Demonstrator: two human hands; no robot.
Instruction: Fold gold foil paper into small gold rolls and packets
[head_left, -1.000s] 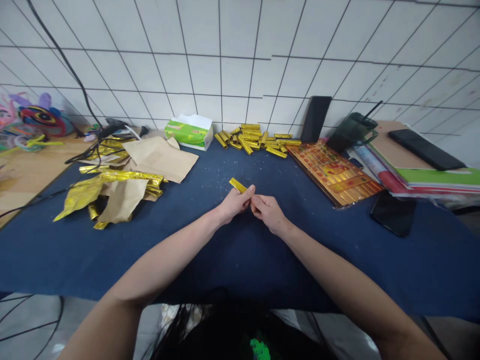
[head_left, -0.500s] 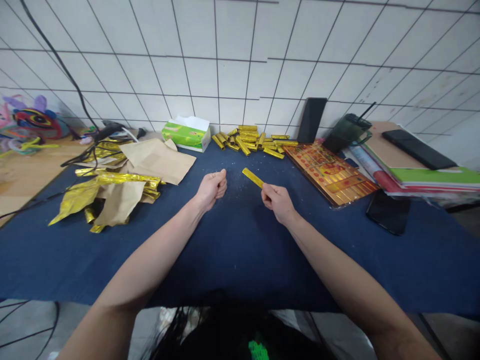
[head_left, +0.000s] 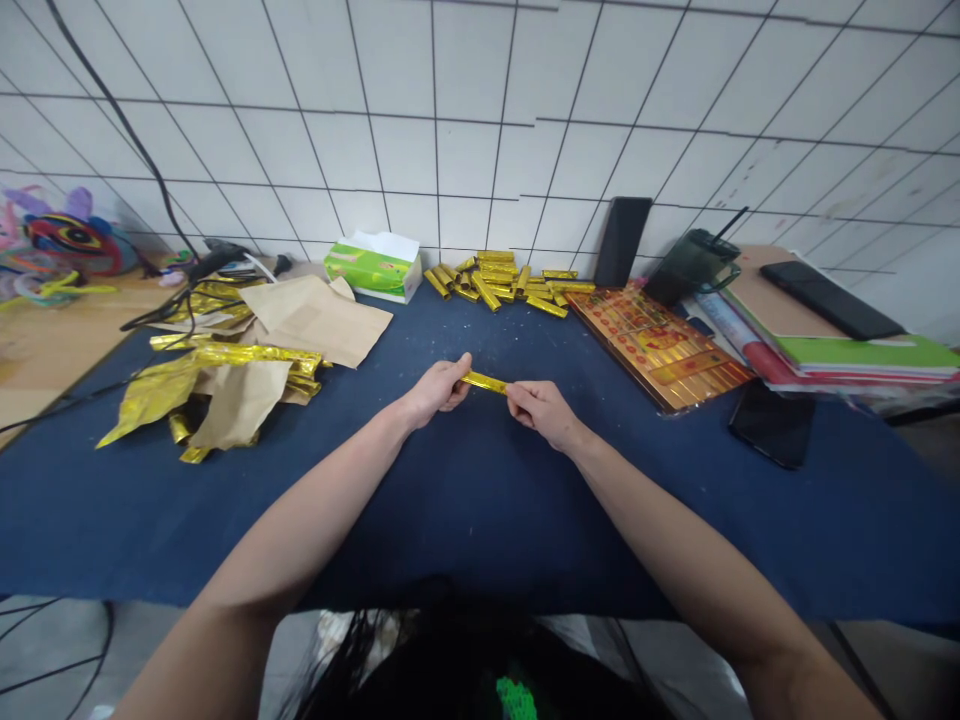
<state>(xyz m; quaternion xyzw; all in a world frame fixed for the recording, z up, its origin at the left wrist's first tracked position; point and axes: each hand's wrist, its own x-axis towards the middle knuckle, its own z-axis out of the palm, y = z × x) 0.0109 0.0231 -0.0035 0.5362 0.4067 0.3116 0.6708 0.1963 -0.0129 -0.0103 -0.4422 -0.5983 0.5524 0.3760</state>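
A narrow strip of folded gold foil paper (head_left: 486, 382) is stretched between my two hands, above the dark blue tablecloth (head_left: 480, 500). My left hand (head_left: 441, 388) pinches its left end between thumb and fingers. At the other end my right hand (head_left: 546, 412) grips it with curled fingers. Both ends are hidden under the fingers. Farther back, against the wall, lies a pile of short gold foil rolls (head_left: 499, 280).
To the left are crumpled gold foil sheets (head_left: 150, 395) and brown paper (head_left: 315, 315). A green tissue box (head_left: 373, 268) stands at the back. On the right are an orange-gold packet (head_left: 660, 345), a dark mug (head_left: 690, 265), stacked folders (head_left: 862, 350) and a black phone (head_left: 772, 425).
My right hand has brought the gold strip left and slightly down. My left hand, a closed fist before, has moved right and now pinches the strip's other end.
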